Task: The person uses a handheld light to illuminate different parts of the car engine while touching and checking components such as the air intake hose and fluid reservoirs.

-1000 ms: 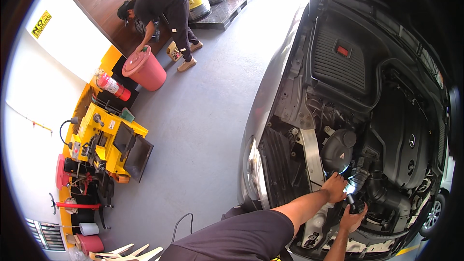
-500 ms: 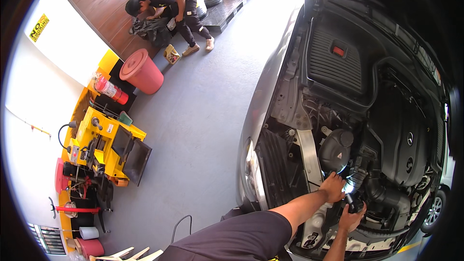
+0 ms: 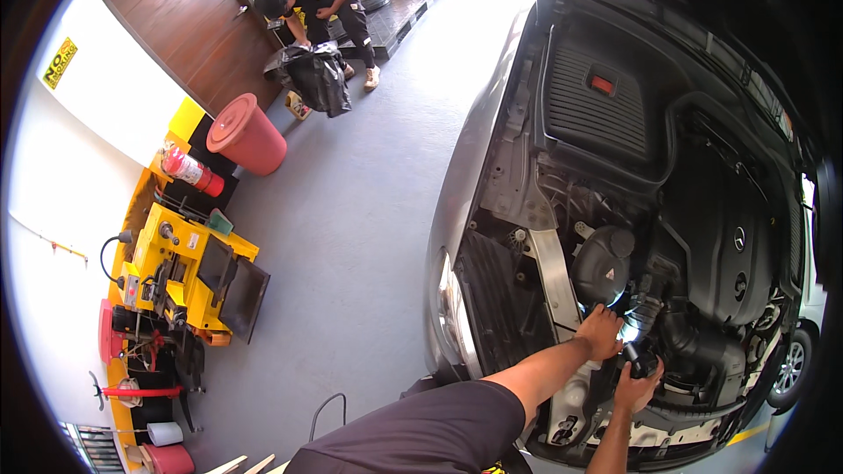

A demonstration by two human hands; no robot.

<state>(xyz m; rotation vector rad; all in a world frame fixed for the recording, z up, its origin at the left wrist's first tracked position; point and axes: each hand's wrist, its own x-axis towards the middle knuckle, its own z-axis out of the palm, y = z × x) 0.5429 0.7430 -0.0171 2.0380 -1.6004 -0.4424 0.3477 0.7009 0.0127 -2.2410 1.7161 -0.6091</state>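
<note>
Black flashlight (image 3: 643, 358) lit, gripped in right hand (image 3: 637, 388); left hand (image 3: 601, 332) near round black reservoir (image 3: 599, 270), cannot tell its grasp.

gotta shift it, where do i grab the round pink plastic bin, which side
Probably grip the bin below its rim, coming from the grey floor to its right: its body narrows downward, so the wider rim should stop slipping, and a red cylindrical fire extinguisher sits close on its left.

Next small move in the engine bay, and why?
Probably tilt the black flashlight in the right hand slightly toward the left hand: the glare sits beside that hand, near the ribbed hose, and what it touches by the round black reservoir is hard to see.
</note>
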